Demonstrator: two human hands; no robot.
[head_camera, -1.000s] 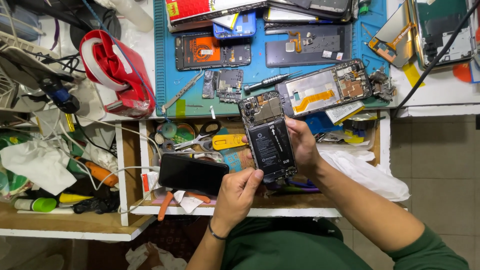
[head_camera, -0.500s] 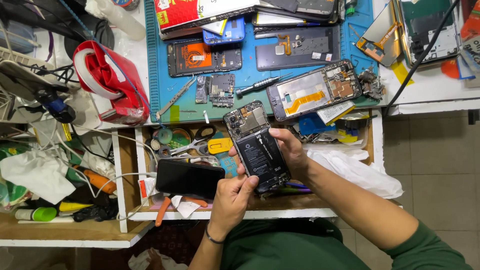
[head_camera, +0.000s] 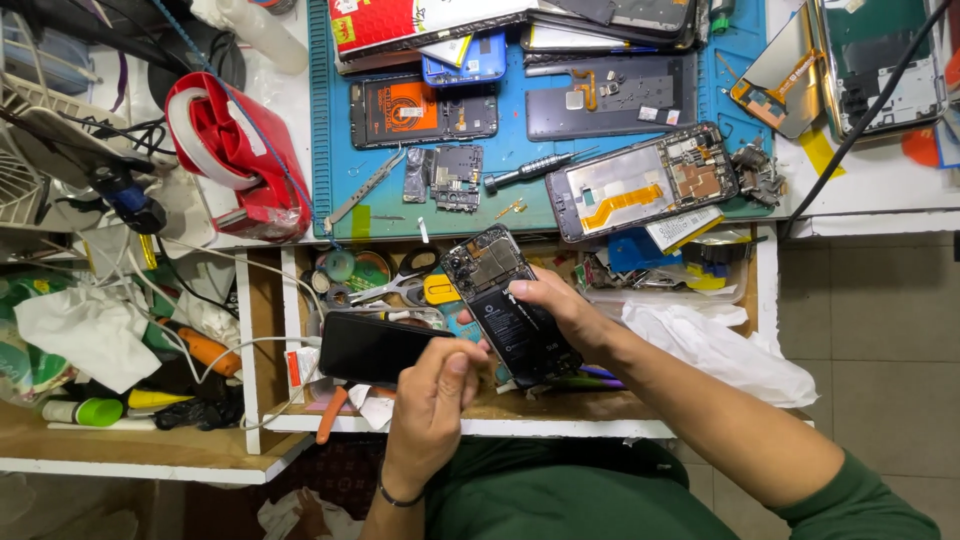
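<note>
My right hand holds an opened phone with its back cover off, so the black battery and circuit board show. It is tilted over the open wooden drawer. My left hand is just below and left of it, fingertips pressed together against the phone's lower left edge. I cannot tell whether anything small is between them. A black phone lies screen-up in the drawer, right beside my left hand.
A blue-green work mat at the back carries several stripped phones, a phone frame, a screwdriver and tweezers. A red tape dispenser and cables stand at left. Scissors and a white plastic bag lie in the drawer.
The opened phone has tilted further, its top swinging left. My left hand has slid a little left along its lower edge. The whole view has shifted slightly.
</note>
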